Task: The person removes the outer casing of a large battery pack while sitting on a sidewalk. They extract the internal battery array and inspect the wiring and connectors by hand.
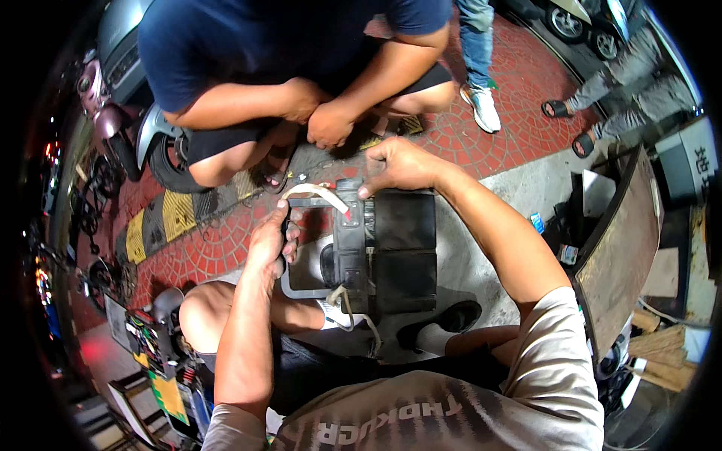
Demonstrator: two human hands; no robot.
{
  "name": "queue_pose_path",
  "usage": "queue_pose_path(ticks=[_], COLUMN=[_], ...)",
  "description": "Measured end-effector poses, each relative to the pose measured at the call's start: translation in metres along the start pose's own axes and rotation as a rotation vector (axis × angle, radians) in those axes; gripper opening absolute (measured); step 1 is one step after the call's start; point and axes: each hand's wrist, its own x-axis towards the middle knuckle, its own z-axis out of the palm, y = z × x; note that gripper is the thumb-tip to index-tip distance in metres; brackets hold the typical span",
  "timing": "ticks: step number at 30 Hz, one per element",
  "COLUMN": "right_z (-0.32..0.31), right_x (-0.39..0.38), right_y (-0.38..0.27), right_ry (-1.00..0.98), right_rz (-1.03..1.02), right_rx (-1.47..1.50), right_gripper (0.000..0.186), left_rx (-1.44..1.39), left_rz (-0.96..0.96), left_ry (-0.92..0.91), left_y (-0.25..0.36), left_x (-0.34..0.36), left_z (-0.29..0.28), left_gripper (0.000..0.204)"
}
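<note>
Centre of the frame: a black boxy unit (404, 252) lay between both hands.
Pale cable (320, 192): arched near the left thumb, it could have torn loose had the unit tilted.
Unit's look: dark panels rightward, scuffed bar (348, 259) beside them, grey looped handle (307, 294) leftward.
Left hand (271, 240): curled round the handle.
Right hand (398, 165): fingers bent at the bar's upper end — gripping or merely touching, I couldn't tell.
Top: a person (293, 45) crouched — forearms crossed.

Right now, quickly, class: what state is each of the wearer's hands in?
Left hand: closed around the grey U-shaped handle of the black case.
Right hand: curled, thumb at the case's far end; whether it grips cannot be told.
</note>
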Motion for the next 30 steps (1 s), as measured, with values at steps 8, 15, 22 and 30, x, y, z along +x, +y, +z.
queue_pose_path(ticks=[8,15,22,30], right_z=[0.012,0.102,0.117,0.141], right_x=[-0.064,-0.146,-0.162,-0.143], right_y=[-0.031,-0.068,-0.082,-0.085], right_ry=[0.595,0.278,0.194,0.176], right_rz=[-0.311,-0.561,-0.628,-0.639], right_rx=[-0.366,-0.627,-0.663,-0.616], right_gripper=[0.036,0.034,0.042,0.031], left_rx=[0.042,-0.544,-0.679,-0.598], left_rz=[0.108,-0.059,0.004,0.078], left_ry=[0.081,0.100,-0.065,-0.086], left_y=[-0.034,-0.089,-0.073,-0.072], left_x=[0.000,-0.040,-0.056,-0.045], left_z=[-0.005,-0.006,0.001,-0.003], left_gripper=[0.047,0.043,0.033,0.028])
